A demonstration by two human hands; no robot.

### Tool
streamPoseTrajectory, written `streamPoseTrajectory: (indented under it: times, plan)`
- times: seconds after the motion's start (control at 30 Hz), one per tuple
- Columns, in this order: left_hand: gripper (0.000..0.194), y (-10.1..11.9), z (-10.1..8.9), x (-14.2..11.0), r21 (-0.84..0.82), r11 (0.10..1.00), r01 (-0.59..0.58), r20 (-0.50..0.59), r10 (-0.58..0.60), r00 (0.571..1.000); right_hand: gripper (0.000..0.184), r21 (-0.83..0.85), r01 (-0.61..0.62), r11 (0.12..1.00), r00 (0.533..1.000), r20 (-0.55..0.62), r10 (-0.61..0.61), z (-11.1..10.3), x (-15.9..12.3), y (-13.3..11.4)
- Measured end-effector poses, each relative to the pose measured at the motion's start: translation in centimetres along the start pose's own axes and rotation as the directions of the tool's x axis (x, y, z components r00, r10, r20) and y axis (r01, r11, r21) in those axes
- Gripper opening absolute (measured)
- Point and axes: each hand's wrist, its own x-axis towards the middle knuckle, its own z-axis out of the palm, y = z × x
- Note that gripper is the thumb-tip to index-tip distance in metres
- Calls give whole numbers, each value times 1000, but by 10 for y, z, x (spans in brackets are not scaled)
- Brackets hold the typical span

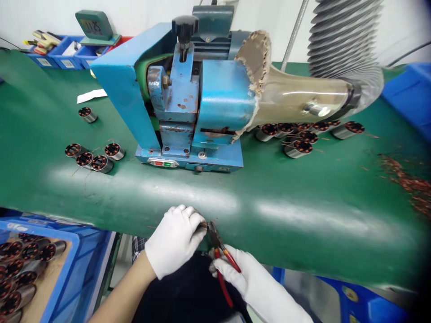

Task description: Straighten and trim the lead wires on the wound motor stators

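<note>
My left hand [177, 240], in a white glove, is closed at the bench's front edge. Its curled fingers hide most of what they hold; only a small dark, coppery bit shows at the fingertips. In my right hand [247, 273], also gloved in white, is a pair of red-handled cutting pliers [217, 244]. Their handles are spread somewhat, and the jaws meet the fingertips of my left hand. Left of the machine, several motor stators [102, 163] with copper windings and loose wire ends stand on the green bench [188, 193].
A blue belt grinding machine [222, 89] stands mid-bench, with a duct and grey hose [343, 40] at right. More stators [298, 148] sit beneath the duct. Copper wire scraps [407, 184] lie far right. A blue crate [76, 251] of stators is at lower left.
</note>
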Motion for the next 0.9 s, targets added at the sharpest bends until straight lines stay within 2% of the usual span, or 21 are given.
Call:
streamPoseTrajectory:
  times: [0.17, 0.33, 0.4, 0.47, 0.53, 0.6, 0.7, 0.73, 0.8, 0.87, 0.9]
  plan:
    - [12, 0, -2, 1, 9, 1000, -4, 17, 3, 1000, 25, 33, 2, 999, 1000, 8, -2, 4, 0, 2]
    - [13, -1, -5, 1, 21, 1000, -11, 51, 10, 999, 25, 89, -36, 995, 996, -78, 43, 13, 3, 7]
    - [12, 0, -4, 1, 24, 1000, -20, 59, 18, 998, 24, 142, -38, 989, 992, -110, 54, 14, 4, 7]
    - [12, 0, -2, 2, 24, 999, -29, 57, 27, 998, 26, 239, -38, 970, 994, -86, 60, 13, 5, 4]
    - [12, -2, -2, 3, 23, 1000, -3, 12, 3, 1000, 28, 363, -61, 930, 998, -2, 66, 9, 6, 0]
    - [16, -7, -4, 2, 35, 996, 82, -96, -79, 992, 29, 455, -81, 887, 995, 86, 47, 5, 7, 0]
    - [53, -20, -13, -11, 84, 966, 245, -230, -220, 948, 36, 556, -58, 829, 993, 120, -10, 3, 12, 8]
    - [63, -24, -17, -20, 106, 950, 292, -224, -264, 938, 39, 598, -50, 800, 992, 123, -30, 4, 13, 11]
    - [66, -26, -23, -40, 118, 926, 357, -148, -339, 929, 42, 666, -54, 744, 989, 139, -52, 5, 17, 18]
    - [67, -20, -23, -59, 70, 938, 339, -56, -336, 940, 39, 682, -71, 728, 986, 158, -52, 4, 18, 22]
    - [71, -15, -21, -66, 26, 959, 283, -14, -283, 959, 36, 676, -78, 733, 986, 161, -43, 3, 18, 23]
